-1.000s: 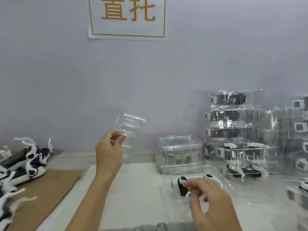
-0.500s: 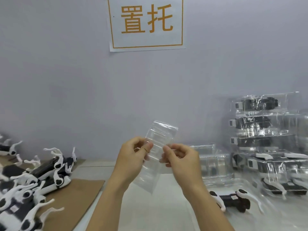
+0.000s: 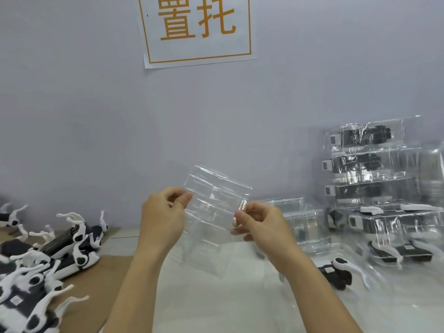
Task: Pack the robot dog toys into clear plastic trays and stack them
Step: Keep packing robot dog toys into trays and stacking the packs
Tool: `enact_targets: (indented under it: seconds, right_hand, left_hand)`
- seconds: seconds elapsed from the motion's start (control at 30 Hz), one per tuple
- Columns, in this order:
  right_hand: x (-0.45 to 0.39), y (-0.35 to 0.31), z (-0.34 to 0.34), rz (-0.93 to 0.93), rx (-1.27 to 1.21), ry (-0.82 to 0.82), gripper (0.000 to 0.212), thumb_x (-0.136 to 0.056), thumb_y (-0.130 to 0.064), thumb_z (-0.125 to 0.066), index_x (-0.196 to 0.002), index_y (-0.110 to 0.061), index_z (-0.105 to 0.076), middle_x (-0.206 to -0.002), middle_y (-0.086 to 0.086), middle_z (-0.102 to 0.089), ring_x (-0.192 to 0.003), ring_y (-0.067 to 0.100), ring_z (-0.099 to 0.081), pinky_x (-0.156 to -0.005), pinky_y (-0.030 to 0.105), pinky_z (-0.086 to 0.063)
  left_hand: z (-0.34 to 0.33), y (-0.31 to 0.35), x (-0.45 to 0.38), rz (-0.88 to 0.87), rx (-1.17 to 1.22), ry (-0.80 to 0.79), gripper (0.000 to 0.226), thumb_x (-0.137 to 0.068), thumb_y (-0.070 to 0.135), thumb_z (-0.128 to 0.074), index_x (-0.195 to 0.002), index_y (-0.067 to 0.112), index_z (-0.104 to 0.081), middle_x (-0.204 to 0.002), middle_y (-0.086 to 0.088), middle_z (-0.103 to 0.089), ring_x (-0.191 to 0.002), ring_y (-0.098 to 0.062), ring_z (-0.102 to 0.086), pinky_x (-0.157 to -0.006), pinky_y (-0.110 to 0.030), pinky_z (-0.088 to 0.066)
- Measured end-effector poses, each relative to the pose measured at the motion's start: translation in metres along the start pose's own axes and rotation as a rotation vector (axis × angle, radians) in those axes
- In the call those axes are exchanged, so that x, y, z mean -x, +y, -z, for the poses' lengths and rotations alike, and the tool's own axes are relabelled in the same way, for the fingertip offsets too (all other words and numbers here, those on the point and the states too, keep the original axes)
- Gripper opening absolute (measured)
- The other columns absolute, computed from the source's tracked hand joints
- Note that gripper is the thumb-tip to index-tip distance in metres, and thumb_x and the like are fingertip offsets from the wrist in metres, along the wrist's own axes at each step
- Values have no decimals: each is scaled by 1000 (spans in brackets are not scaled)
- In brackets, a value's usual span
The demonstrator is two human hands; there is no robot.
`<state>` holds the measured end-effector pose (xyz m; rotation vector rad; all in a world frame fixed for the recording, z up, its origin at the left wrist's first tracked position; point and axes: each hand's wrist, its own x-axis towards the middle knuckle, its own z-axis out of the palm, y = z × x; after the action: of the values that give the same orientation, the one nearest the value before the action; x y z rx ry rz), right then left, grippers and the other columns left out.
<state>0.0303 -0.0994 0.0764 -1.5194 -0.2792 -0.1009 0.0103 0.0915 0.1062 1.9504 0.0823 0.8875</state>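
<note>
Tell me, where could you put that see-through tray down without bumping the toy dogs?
Bare white table lies between your forearms, bordered by the cardboard sheet on the left and a lone toy dog on the right. The left is crowded with the pile of toy dogs; the right with packed trays.

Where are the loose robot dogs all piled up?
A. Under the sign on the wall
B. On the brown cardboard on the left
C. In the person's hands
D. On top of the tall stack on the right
B: the pile of loose robot dogs lies on the brown cardboard at the left, while both hands hold only a clear plastic tray.
</note>
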Motion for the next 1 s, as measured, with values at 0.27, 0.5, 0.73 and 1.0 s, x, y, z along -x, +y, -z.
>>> enact_targets:
  seconds: [0.27, 0.5, 0.73, 1.0]
  right_hand:
    - [-6, -11, 35, 72, -242, 303, 12, -99, -1, -54, -91, -8, -60, -78, 9, -65, -63, 14, -71, -52, 19, -53]
    - [-13, -7, 67, -131, -547, 461, 11, -103, -9, -49, -99, -1, -54, -101, 15, -64, -98, 25, -69, -100, 37, -52]
    - [-9, -11, 77, -306, 308, 422, 39, -101, -33, -51, -107, 5, -52, -118, 22, -62, -102, 32, -66, -90, 45, -48]
    - [-11, -25, 57, 236, 909, 289, 49, -95, -27, -57, -141, -40, -43, -150, -4, -32, -138, 25, -31, -108, 48, -35]
  left_hand:
    - [30, -4, -2, -20, -183, 287, 10, -95, 11, -64, -88, 18, -65, -77, 11, -56, -81, -27, -58, -76, -39, -44]
    - [18, -6, 0, 28, -160, 153, 12, -96, 15, -64, -87, 22, -65, -80, 10, -60, -77, -16, -56, -72, -33, -39]
    - [17, -17, -1, 127, -407, -205, 23, -92, 21, -70, -74, 34, -67, -81, 8, -64, -84, -17, -59, -89, -41, -49]
    - [16, -19, 6, 174, -646, -632, 16, -89, 32, -73, -76, 40, -67, -89, 10, -64, -90, -12, -60, -101, -42, -45]
